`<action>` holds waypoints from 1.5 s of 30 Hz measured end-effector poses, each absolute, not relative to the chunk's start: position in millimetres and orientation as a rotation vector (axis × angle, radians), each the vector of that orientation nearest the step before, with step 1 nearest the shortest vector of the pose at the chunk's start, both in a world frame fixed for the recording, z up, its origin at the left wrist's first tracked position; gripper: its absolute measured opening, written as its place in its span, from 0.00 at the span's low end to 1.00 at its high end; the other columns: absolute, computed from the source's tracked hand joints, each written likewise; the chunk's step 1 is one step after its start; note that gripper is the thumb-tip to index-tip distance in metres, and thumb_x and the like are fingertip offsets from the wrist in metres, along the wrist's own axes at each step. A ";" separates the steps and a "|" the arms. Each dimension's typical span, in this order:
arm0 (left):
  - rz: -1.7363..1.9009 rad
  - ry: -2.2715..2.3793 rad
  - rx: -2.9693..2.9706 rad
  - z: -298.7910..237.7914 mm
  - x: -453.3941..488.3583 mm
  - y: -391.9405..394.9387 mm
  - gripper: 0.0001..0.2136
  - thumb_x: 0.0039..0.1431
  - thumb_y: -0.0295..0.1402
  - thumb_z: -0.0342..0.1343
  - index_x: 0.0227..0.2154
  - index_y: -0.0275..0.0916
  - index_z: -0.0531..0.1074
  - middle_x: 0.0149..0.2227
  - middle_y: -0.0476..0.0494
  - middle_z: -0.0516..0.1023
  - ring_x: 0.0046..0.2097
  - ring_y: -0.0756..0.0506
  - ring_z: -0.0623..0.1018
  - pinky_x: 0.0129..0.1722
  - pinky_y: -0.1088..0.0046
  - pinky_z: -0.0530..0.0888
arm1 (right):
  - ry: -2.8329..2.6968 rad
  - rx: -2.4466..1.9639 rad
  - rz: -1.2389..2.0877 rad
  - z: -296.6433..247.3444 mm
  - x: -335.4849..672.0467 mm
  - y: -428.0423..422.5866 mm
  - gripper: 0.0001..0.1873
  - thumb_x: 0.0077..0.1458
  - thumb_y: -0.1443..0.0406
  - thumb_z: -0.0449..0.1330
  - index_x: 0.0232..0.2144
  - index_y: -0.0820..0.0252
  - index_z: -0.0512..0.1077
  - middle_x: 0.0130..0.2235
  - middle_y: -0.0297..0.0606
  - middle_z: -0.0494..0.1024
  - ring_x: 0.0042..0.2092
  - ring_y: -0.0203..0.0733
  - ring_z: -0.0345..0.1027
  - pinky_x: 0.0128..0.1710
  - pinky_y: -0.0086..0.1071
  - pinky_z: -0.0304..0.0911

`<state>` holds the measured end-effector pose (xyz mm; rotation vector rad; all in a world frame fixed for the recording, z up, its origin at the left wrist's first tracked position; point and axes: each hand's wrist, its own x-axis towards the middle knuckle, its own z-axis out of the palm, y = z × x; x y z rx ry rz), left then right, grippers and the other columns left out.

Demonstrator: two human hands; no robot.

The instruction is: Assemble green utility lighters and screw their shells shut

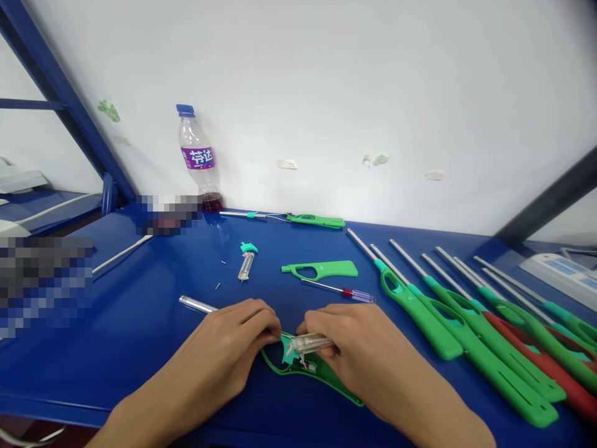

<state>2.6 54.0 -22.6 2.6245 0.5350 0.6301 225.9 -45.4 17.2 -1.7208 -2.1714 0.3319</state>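
An opened green lighter shell (308,373) lies on the blue table (140,323) right in front of me, its metal tube (196,304) sticking out to the left. My left hand (228,348) is closed, pinching the shell where tube and handle meet. My right hand (364,348) is closed on a clear gas tank (310,342) with a teal fitting, held over the shell's inside. The fingertips of both hands almost touch.
A loose green shell half (321,270), a red-handled screwdriver (340,290), a spare clear tank with teal cap (246,261) and tiny screws lie behind my hands. Several assembled green and red long lighters (466,323) lie in a row at right. A drink bottle (199,158) stands at the wall.
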 end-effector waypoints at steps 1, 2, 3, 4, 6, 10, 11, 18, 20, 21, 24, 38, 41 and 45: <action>0.620 0.541 2.622 -23.0 2.2 54.1 0.11 0.77 0.23 0.47 0.43 0.44 0.72 0.43 0.49 0.80 0.42 0.46 0.80 0.43 0.69 0.73 | -2.176 -1.731 0.315 17.2 225.4 -45.4 0.17 0.50 0.83 0.56 0.29 0.55 0.68 0.28 0.28 0.73 0.28 0.36 0.58 0.30 0.35 0.41; 0.610 0.550 2.614 -23.3 1.8 54.4 0.11 0.77 0.23 0.47 0.43 0.44 0.72 0.43 0.50 0.79 0.42 0.46 0.80 0.43 0.69 0.73 | -2.184 -1.739 0.304 17.4 224.8 -45.4 0.17 0.49 0.83 0.56 0.28 0.56 0.67 0.27 0.28 0.72 0.28 0.36 0.58 0.29 0.35 0.40; 0.604 0.561 2.603 -23.4 1.4 54.6 0.11 0.77 0.23 0.47 0.44 0.44 0.71 0.42 0.51 0.79 0.41 0.47 0.80 0.43 0.70 0.72 | -2.188 -1.748 0.297 17.7 224.3 -45.3 0.17 0.49 0.83 0.56 0.28 0.56 0.67 0.27 0.28 0.72 0.28 0.37 0.57 0.29 0.35 0.40; 0.601 0.570 2.590 -23.5 1.2 54.8 0.11 0.77 0.23 0.47 0.44 0.45 0.71 0.42 0.52 0.79 0.41 0.47 0.80 0.42 0.70 0.72 | -2.192 -1.756 0.297 18.0 223.8 -45.3 0.17 0.49 0.83 0.57 0.27 0.56 0.67 0.27 0.28 0.72 0.28 0.37 0.57 0.29 0.35 0.39; 0.608 0.568 2.567 -23.4 1.0 55.0 0.11 0.77 0.22 0.47 0.44 0.45 0.70 0.41 0.53 0.78 0.40 0.48 0.79 0.41 0.71 0.71 | -2.196 -1.769 0.305 18.6 223.2 -45.1 0.16 0.49 0.83 0.58 0.27 0.56 0.66 0.27 0.28 0.72 0.27 0.36 0.56 0.28 0.35 0.39; 0.612 0.563 2.569 -23.1 0.6 54.4 0.11 0.77 0.23 0.47 0.44 0.46 0.69 0.40 0.55 0.78 0.39 0.49 0.79 0.39 0.73 0.70 | -2.205 -1.768 0.312 18.6 223.0 -44.7 0.17 0.47 0.83 0.57 0.25 0.56 0.62 0.25 0.27 0.69 0.26 0.36 0.52 0.27 0.35 0.38; 0.620 0.567 2.576 -23.1 0.6 54.2 0.11 0.77 0.23 0.47 0.44 0.46 0.69 0.39 0.55 0.78 0.38 0.49 0.79 0.39 0.73 0.70 | -2.204 -1.763 0.310 18.3 223.1 -44.7 0.17 0.47 0.83 0.57 0.25 0.57 0.62 0.24 0.27 0.67 0.26 0.36 0.50 0.27 0.35 0.37; 0.650 0.583 2.593 -21.2 2.4 53.9 0.11 0.77 0.24 0.46 0.42 0.45 0.69 0.38 0.55 0.78 0.35 0.49 0.79 0.36 0.73 0.71 | -2.187 -1.713 0.332 18.2 224.5 -44.7 0.17 0.48 0.83 0.57 0.25 0.57 0.61 0.24 0.26 0.64 0.26 0.36 0.49 0.28 0.34 0.37; 0.629 0.588 2.597 -20.4 2.4 53.2 0.10 0.78 0.25 0.46 0.42 0.45 0.70 0.40 0.53 0.78 0.37 0.48 0.80 0.38 0.72 0.72 | -2.194 -1.703 0.349 18.8 224.7 -44.7 0.18 0.48 0.83 0.58 0.24 0.57 0.61 0.24 0.26 0.65 0.27 0.35 0.50 0.28 0.34 0.38; 0.621 0.582 2.604 -19.9 2.3 52.7 0.10 0.78 0.26 0.46 0.43 0.45 0.71 0.42 0.52 0.78 0.38 0.48 0.80 0.39 0.71 0.73 | -2.200 -1.701 0.358 18.9 224.9 -44.9 0.18 0.48 0.83 0.58 0.24 0.58 0.60 0.24 0.26 0.64 0.27 0.35 0.49 0.28 0.34 0.38; 0.615 0.567 2.625 -18.2 1.6 50.7 0.09 0.79 0.28 0.47 0.44 0.45 0.72 0.46 0.49 0.78 0.41 0.47 0.81 0.42 0.70 0.74 | -2.210 -1.703 0.343 18.6 224.8 -45.5 0.18 0.47 0.83 0.58 0.24 0.57 0.61 0.24 0.26 0.65 0.26 0.35 0.49 0.28 0.34 0.37; 0.556 0.612 2.661 -12.4 2.0 45.9 0.03 0.74 0.32 0.54 0.44 0.44 0.73 0.45 0.48 0.79 0.43 0.43 0.81 0.42 0.65 0.75 | -2.204 -1.710 0.343 18.2 222.6 -45.8 0.19 0.54 0.81 0.63 0.24 0.57 0.61 0.21 0.24 0.65 0.24 0.34 0.44 0.27 0.35 0.34; 0.585 0.618 2.648 -12.6 1.6 45.6 0.02 0.72 0.33 0.57 0.45 0.45 0.74 0.45 0.48 0.80 0.43 0.43 0.81 0.42 0.64 0.75 | -2.207 -1.673 0.279 14.6 224.7 -47.5 0.18 0.53 0.81 0.62 0.24 0.57 0.62 0.20 0.23 0.64 0.24 0.34 0.41 0.27 0.36 0.34; 0.586 0.599 2.662 -11.1 2.9 45.3 0.03 0.73 0.32 0.56 0.44 0.45 0.74 0.44 0.49 0.80 0.42 0.43 0.81 0.41 0.64 0.75 | -2.200 -1.611 0.166 11.7 227.4 -47.5 0.17 0.47 0.83 0.58 0.23 0.56 0.62 0.19 0.23 0.64 0.23 0.35 0.41 0.26 0.36 0.34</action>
